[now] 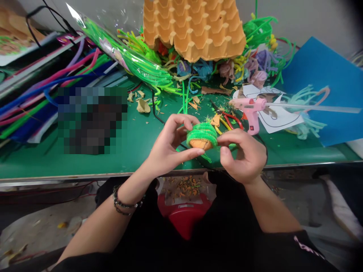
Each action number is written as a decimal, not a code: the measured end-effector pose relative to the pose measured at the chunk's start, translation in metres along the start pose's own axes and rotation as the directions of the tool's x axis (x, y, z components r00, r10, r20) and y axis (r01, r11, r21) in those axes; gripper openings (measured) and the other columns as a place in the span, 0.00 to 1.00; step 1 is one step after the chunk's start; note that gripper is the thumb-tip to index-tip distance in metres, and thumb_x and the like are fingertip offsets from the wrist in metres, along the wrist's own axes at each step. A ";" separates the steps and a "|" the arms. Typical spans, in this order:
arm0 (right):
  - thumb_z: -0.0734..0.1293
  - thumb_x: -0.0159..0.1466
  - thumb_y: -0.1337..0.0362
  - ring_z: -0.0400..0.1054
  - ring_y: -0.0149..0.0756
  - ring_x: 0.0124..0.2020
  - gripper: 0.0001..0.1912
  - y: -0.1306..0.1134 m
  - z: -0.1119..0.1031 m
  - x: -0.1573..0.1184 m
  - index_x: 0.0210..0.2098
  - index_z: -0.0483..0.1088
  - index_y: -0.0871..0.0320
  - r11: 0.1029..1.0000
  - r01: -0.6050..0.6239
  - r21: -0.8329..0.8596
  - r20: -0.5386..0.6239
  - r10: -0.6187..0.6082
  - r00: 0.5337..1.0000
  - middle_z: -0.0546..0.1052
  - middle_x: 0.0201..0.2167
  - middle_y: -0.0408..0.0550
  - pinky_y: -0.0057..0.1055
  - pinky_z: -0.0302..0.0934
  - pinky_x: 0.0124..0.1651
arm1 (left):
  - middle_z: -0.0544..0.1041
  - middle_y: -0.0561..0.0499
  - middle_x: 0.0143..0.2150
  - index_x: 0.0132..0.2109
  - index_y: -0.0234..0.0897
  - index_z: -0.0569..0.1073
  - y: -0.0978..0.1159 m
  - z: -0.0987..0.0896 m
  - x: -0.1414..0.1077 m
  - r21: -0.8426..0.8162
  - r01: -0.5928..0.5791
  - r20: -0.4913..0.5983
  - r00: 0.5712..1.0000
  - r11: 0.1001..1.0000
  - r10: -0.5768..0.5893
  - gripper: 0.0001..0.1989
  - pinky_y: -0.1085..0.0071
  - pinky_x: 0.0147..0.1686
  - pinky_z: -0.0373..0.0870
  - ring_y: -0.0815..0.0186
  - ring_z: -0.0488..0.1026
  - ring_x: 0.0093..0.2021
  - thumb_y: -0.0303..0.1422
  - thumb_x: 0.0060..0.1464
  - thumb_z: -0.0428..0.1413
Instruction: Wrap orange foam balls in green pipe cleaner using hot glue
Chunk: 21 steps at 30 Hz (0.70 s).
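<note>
A small orange-brown cup wrapped in rings of fuzzy green pipe cleaner is held over the front part of the green table. My left hand grips it from the left, thumb along the bottom and fingers behind. At its right side my right hand has thumb and index finger pinched close together; whatever lies between them is too small to make out. Behind the hands lie red-handled pliers and a pink glue gun with a clear glue stick.
An orange egg tray tops a pile of pipe-cleaner pieces at the back. Bundled pipe cleaners lie left of it. A blue sheet is at right. Scraps and cables cross the green table. A red bin stands below.
</note>
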State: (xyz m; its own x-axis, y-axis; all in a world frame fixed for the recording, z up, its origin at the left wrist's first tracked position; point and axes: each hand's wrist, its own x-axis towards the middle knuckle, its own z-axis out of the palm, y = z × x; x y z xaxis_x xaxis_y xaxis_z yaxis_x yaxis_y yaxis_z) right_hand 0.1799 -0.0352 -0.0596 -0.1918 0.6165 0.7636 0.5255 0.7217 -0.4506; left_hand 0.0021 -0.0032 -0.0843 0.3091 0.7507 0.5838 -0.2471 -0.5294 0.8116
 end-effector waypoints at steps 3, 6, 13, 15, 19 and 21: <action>0.65 0.57 0.71 0.65 0.26 0.24 0.06 0.000 0.000 0.000 0.33 0.69 0.56 1.000 -0.003 0.010 0.009 0.003 1.000 0.75 0.28 0.40 0.26 0.62 0.27 | 0.66 0.51 0.45 0.41 0.40 0.61 0.000 0.000 0.000 -0.001 -0.003 0.004 1.000 1.000 0.003 0.19 0.80 0.40 0.73 0.73 0.70 0.42 0.32 0.47 0.64; 0.67 0.57 0.71 0.66 0.25 0.25 0.06 0.000 0.000 0.000 0.33 0.68 0.55 1.000 -0.001 -0.008 0.013 0.001 1.000 0.75 0.28 0.40 0.25 0.62 0.26 | 0.67 0.51 0.45 0.41 0.40 0.61 0.000 0.000 0.000 0.016 0.000 0.005 1.000 1.000 0.000 0.20 0.79 0.40 0.73 0.73 0.70 0.43 0.33 0.47 0.64; 0.68 0.57 0.71 0.67 0.25 0.24 0.06 0.002 0.000 0.001 0.32 0.69 0.55 0.999 -0.002 -0.033 0.020 0.003 1.000 0.75 0.27 0.39 0.25 0.63 0.26 | 0.67 0.51 0.45 0.41 0.40 0.60 0.000 0.000 -0.001 0.071 -0.004 -0.017 1.000 0.997 0.005 0.20 0.78 0.39 0.73 0.72 0.71 0.43 0.34 0.47 0.64; 0.67 0.57 0.71 0.67 0.26 0.24 0.05 0.002 0.000 0.002 0.32 0.69 0.54 0.999 -0.011 -0.051 0.024 0.012 1.000 0.75 0.27 0.39 0.25 0.64 0.26 | 0.67 0.51 0.45 0.41 0.40 0.60 -0.001 0.000 -0.001 0.104 0.000 -0.027 1.000 0.995 0.003 0.20 0.78 0.39 0.73 0.72 0.71 0.43 0.35 0.47 0.64; 0.67 0.58 0.71 0.68 0.25 0.24 0.04 0.000 0.001 0.002 0.31 0.69 0.55 0.995 -0.041 -0.091 0.027 0.043 0.999 0.76 0.26 0.38 0.24 0.63 0.25 | 0.68 0.50 0.45 0.41 0.41 0.60 -0.002 0.000 -0.001 0.172 0.002 -0.040 0.999 0.985 0.004 0.21 0.76 0.38 0.73 0.70 0.72 0.43 0.39 0.48 0.63; 0.66 0.58 0.71 0.68 0.25 0.23 0.05 -0.001 0.001 0.002 0.31 0.70 0.55 0.994 -0.049 -0.100 0.026 0.052 0.998 0.76 0.25 0.38 0.24 0.63 0.25 | 0.68 0.49 0.45 0.41 0.40 0.59 -0.002 -0.001 -0.002 0.195 0.000 -0.040 0.999 0.981 0.008 0.21 0.75 0.39 0.74 0.70 0.72 0.43 0.40 0.48 0.63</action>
State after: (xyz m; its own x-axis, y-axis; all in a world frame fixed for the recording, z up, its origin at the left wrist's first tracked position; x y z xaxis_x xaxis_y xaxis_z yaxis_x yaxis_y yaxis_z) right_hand 0.1787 -0.0341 -0.0580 -0.1855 0.6612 0.7269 0.6145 0.6554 -0.4393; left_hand 0.0016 -0.0029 -0.0871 0.2702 0.7614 0.5892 -0.0634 -0.5966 0.8000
